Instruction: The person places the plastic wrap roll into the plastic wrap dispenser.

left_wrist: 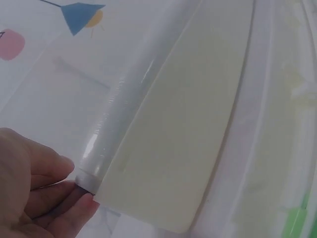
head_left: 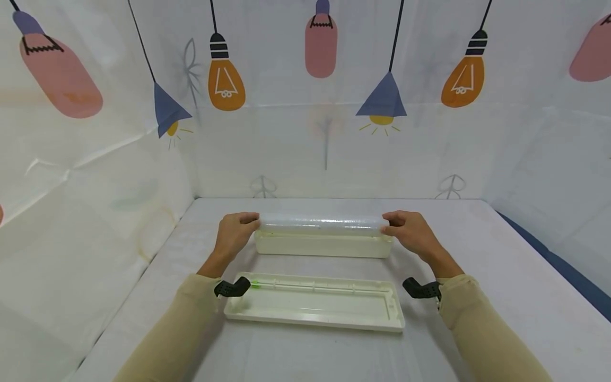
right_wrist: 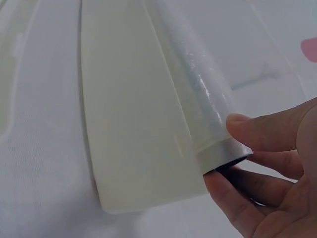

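A shiny roll of plastic wrap (head_left: 321, 224) lies lengthwise along the top of a long cream box (head_left: 324, 246). At its left end, my left hand (head_left: 235, 232) holds the roll between thumb and fingers. My right hand (head_left: 411, 231) grips the opposite end, its thumb on the film and its fingers around the dark open core, as the right wrist view shows. Nearer to me lies the cream lid (head_left: 312, 305), inner side up, with a rail along its far side and a green slider (head_left: 255, 284) at the rail's left end.
Box and lid rest on a white-covered table (head_left: 477, 239). Behind the table hangs a white sheet (head_left: 286, 143) printed with lamps and bulbs, and similar sheets close off both sides. A black wrist camera (head_left: 232, 287) on my left sleeve overlaps the lid's left corner.
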`<action>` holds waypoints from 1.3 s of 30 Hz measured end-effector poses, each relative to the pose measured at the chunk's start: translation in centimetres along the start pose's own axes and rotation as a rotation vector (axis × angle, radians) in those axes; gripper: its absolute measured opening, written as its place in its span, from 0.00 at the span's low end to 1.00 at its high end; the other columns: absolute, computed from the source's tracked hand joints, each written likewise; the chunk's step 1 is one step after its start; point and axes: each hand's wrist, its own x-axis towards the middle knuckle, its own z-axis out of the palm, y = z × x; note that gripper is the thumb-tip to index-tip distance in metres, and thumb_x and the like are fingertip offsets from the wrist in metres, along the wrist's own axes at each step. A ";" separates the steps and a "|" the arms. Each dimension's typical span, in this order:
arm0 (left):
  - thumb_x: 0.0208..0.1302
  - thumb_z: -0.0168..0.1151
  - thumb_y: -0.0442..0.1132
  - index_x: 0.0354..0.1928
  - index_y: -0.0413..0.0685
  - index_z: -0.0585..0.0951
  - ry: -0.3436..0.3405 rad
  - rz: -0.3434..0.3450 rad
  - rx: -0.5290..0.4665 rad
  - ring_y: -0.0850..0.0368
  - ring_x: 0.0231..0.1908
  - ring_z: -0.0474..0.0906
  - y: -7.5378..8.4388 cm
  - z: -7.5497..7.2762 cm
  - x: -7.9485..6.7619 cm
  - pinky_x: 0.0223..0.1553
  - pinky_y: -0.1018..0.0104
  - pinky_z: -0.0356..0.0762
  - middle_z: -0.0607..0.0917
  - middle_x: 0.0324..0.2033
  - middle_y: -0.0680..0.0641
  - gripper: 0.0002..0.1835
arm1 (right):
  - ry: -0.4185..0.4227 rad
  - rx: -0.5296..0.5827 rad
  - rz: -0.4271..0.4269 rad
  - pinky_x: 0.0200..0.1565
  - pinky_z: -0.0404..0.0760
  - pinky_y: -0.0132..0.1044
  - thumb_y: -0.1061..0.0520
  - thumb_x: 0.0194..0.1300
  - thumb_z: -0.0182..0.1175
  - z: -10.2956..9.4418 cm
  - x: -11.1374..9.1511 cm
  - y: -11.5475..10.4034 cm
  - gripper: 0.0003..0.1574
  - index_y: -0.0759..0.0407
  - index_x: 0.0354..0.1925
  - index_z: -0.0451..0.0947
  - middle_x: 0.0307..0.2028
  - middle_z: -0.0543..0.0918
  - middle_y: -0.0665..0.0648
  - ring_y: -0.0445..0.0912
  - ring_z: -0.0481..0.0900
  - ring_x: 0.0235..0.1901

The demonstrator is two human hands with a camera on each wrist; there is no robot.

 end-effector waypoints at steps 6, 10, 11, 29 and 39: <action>0.70 0.62 0.41 0.55 0.40 0.85 -0.003 -0.009 -0.016 0.45 0.52 0.81 0.1 0.0 -0.1 0.52 0.49 0.80 0.86 0.50 0.40 0.17 | -0.001 -0.021 -0.010 0.60 0.73 0.60 0.52 0.71 0.63 0.0 -0.1 0.0 0.32 0.68 0.66 0.72 0.62 0.75 0.72 0.63 0.72 0.62; 0.69 0.61 0.42 0.55 0.41 0.85 0.025 -0.029 -0.008 0.46 0.51 0.82 0.0 0.1 -0.1 0.51 0.50 0.80 0.87 0.49 0.41 0.18 | 0.001 -0.031 -0.019 0.60 0.73 0.60 0.52 0.71 0.63 0.2 0.1 0.1 0.32 0.69 0.66 0.71 0.61 0.76 0.71 0.63 0.73 0.61; 0.69 0.60 0.42 0.55 0.41 0.85 0.032 -0.032 -0.008 0.47 0.50 0.82 -0.1 0.1 -0.1 0.50 0.50 0.80 0.87 0.49 0.41 0.18 | 0.002 -0.036 -0.022 0.60 0.73 0.59 0.52 0.71 0.63 0.3 0.1 0.1 0.32 0.69 0.66 0.71 0.61 0.76 0.71 0.62 0.73 0.61; 0.69 0.60 0.44 0.56 0.41 0.84 0.019 -0.063 -0.040 0.48 0.46 0.84 -0.1 -0.1 -0.4 0.50 0.50 0.79 0.86 0.50 0.41 0.19 | 0.023 -0.100 -0.050 0.58 0.75 0.59 0.56 0.71 0.62 0.6 0.2 0.3 0.28 0.70 0.64 0.72 0.60 0.77 0.70 0.63 0.75 0.60; 0.71 0.61 0.43 0.56 0.39 0.83 -0.057 -0.020 -0.084 0.47 0.49 0.81 -0.7 -0.7 -1.0 0.52 0.51 0.78 0.85 0.50 0.41 0.18 | 0.034 -0.034 -0.051 0.58 0.75 0.60 0.56 0.75 0.57 0.4 -0.2 0.2 0.24 0.67 0.64 0.73 0.58 0.81 0.66 0.61 0.77 0.58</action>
